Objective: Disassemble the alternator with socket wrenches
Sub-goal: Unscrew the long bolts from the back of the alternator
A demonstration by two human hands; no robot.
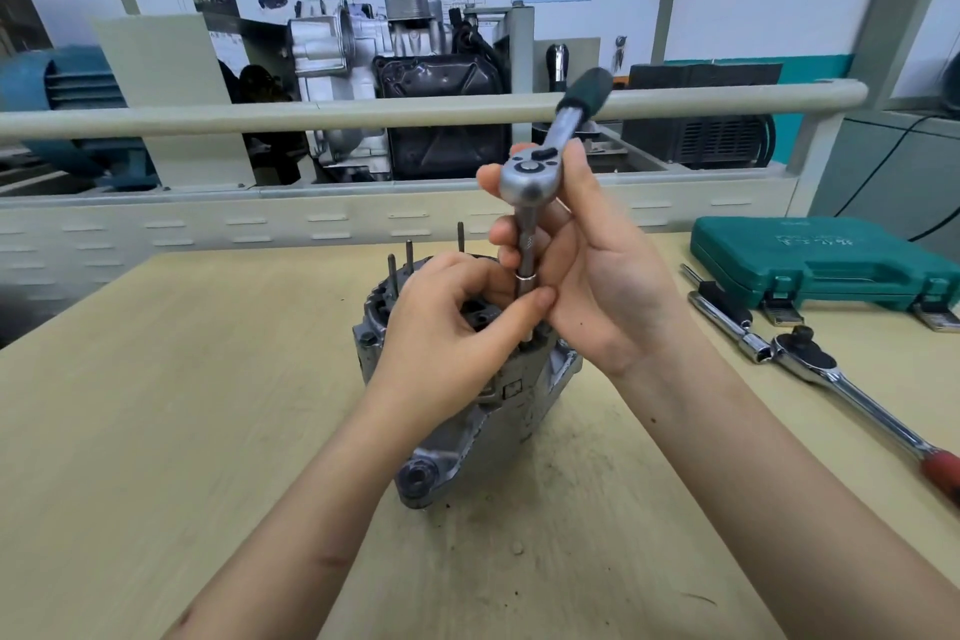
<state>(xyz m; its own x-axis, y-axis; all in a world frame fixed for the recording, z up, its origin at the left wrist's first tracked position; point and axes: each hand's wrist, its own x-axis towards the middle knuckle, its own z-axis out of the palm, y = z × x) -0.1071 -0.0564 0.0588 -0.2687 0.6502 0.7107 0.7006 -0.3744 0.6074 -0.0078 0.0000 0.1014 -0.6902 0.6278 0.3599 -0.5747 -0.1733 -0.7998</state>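
Alternator [483,411] standing on the wooden table [156,405], left hand [452,327] curling over its top and pinching the extension bar [525,255] low down, right hand [587,265] gripping the ratchet wrench [540,161] at its head, directly above the housing

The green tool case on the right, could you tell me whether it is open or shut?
Shut: the tool case lies flat on the table with its lid down.
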